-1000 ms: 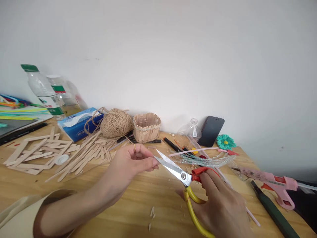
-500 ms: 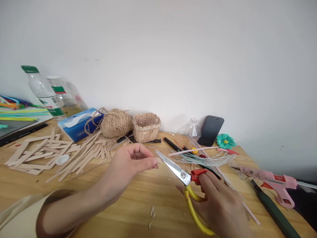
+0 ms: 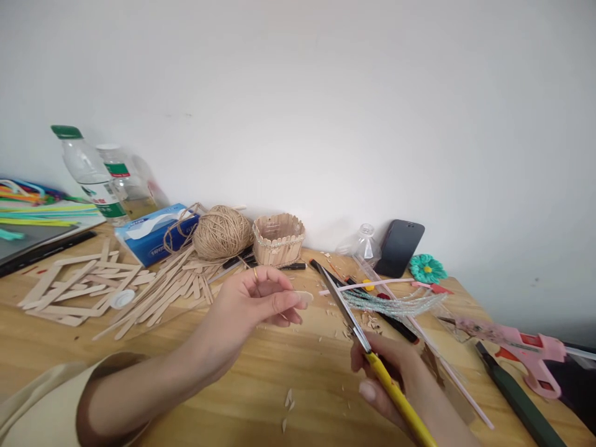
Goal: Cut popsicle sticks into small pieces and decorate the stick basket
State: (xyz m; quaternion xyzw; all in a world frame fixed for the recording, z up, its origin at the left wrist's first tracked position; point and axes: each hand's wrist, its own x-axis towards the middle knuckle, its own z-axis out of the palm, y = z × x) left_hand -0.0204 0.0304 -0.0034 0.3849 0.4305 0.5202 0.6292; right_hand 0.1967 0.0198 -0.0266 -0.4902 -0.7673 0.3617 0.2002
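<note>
Between thumb and fingers of my left hand (image 3: 258,304) is pinched a small pale piece of wooden craft stick (image 3: 306,297), its rounded end sticking out to the right. My right hand (image 3: 405,366) is wrapped round a pair of scissors (image 3: 349,313) with a yellow handle, turned edge-on, blades pointing up and to the left. The blades are apart from the wood piece. Beyond my left hand stands a small oval basket made of craft sticks (image 3: 278,249), with a trim round its upper part. Little wood offcuts (image 3: 289,400) lie on the table below my hands.
Loose craft sticks (image 3: 172,292), a twine ball (image 3: 222,233), a blue tissue pack (image 3: 156,239) and bottles (image 3: 95,180) are at the left. Rightward are a phone (image 3: 401,247), a turquoise flower (image 3: 427,268), beaded strands (image 3: 395,303), a pink glue gun (image 3: 526,351) and a dark green tool (image 3: 516,391).
The scissors have turned edge-on in my right hand, and their tips have moved right, away from my left fingers. The wood piece now shows past my left fingertips.
</note>
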